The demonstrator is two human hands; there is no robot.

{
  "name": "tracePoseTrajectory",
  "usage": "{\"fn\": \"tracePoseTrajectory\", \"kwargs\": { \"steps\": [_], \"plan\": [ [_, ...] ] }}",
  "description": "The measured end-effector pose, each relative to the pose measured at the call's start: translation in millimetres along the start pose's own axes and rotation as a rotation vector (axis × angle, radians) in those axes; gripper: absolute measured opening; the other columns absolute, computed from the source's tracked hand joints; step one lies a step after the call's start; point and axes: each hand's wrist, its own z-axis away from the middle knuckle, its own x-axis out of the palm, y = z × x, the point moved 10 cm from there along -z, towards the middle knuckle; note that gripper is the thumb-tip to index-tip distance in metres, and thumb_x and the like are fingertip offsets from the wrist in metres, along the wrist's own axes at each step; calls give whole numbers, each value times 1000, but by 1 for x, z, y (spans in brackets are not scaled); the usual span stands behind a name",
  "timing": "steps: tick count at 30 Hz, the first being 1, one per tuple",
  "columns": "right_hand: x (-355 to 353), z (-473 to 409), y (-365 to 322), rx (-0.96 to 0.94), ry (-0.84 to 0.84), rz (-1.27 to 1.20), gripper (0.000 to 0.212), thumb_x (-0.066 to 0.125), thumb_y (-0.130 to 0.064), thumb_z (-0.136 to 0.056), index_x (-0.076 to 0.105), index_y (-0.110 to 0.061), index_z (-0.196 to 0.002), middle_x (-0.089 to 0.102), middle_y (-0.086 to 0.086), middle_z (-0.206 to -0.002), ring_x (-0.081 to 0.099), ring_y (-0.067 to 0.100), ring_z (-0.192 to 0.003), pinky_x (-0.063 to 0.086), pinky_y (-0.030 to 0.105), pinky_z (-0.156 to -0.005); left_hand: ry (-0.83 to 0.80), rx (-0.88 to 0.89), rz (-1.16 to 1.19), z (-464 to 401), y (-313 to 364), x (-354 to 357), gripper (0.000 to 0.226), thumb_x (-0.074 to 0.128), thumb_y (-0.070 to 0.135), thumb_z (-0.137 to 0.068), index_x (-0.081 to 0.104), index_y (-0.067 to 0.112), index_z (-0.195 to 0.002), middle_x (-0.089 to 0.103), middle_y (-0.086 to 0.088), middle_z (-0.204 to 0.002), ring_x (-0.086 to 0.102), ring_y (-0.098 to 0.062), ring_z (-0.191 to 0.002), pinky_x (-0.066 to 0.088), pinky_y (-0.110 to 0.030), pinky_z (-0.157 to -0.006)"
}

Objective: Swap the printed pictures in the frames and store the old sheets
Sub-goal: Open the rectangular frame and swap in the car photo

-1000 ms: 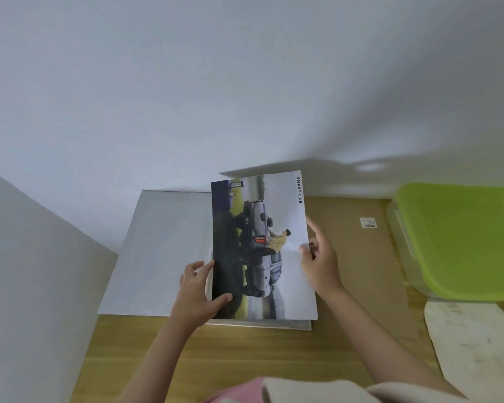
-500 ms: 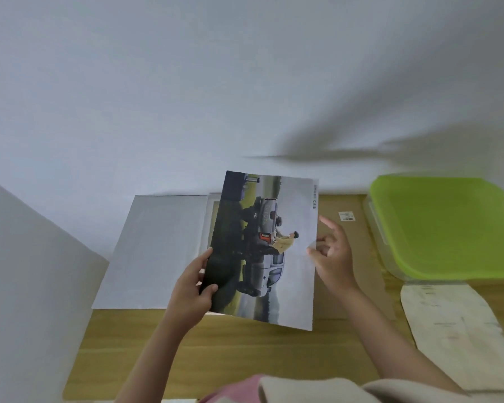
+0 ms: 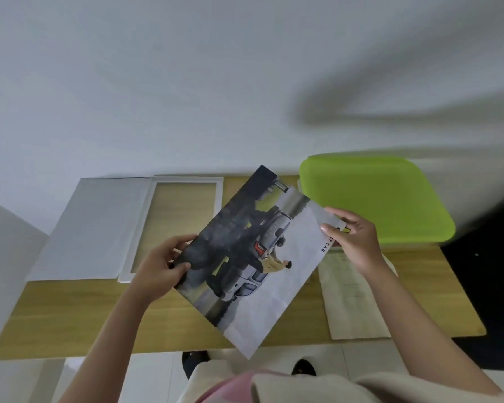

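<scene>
Currently, from the head view, I see both hands holding a printed picture (image 3: 253,263) in the air above a wooden worktop (image 3: 79,309). The sheet shows a grey truck and a figure in a yellow jacket, and it hangs tilted, one corner pointing toward me. My left hand (image 3: 160,266) pinches the dark left edge, thumb on the printed face and fingers curled behind. My right hand (image 3: 352,239) pinches the far right corner beside the lettering, thumb on top, the other fingers partly spread behind.

On the worktop, well to the left, lies a white frame (image 3: 146,225); the wood shows through its opening, so I judge it holds no picture. A plain white sheet (image 3: 90,225) lies touching the frame's left side. To the right sits a box with a lime-green lid (image 3: 373,199), shut, and in front of it lie pale papers (image 3: 352,301), partly under the held picture.

I judge the step in hand is carrying this sheet off for storing, probably toward the green-lidded box or the papers; which one I cannot tell. To do it well, I would keep both pinches light and near the edges so the print does not crease or smudge, level the sheet before lowering it, and free one hand if the lid must open.
</scene>
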Motion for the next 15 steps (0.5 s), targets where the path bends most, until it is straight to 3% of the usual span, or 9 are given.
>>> {"fn": "tracePoseTrajectory", "kwargs": {
  "steps": [5,8,12,15],
  "plan": [
    [-71,23,37,44,100,-91,36,70,5,-79,67,-13,-109,67,8,-109,70,6,-75,55,19,-59,93,-51,69,12,14,40,27,70,4,-79,64,24,-97,63,-6,-82,67,-27,-64,58,-39,-61],
    [-117,45,59,64,178,-84,35,71,0,-80,67,-29,-101,66,5,-116,66,16,-80,54,21,-59,124,-92,155,16,23,77,17,72,6,-78,66,13,-92,66,-11,-86,69,-19,-67,59,-36,-63],
    [-182,80,89,125,320,-132,36,70,-2,-81,67,-31,-101,67,2,-113,67,17,-86,56,21,-62,50,-140,279,13,43,144,19,71,3,-77,67,10,-95,68,-7,-91,68,-7,-73,55,-20,-61],
    [-223,109,112,175,443,-181,36,69,0,-81,67,-29,-103,67,3,-114,68,19,-95,58,21,-67,-36,-153,314,7,61,193,25,69,1,-78,66,10,-101,67,-3,-93,66,-5,-72,52,-15,-58]
  ]
}}
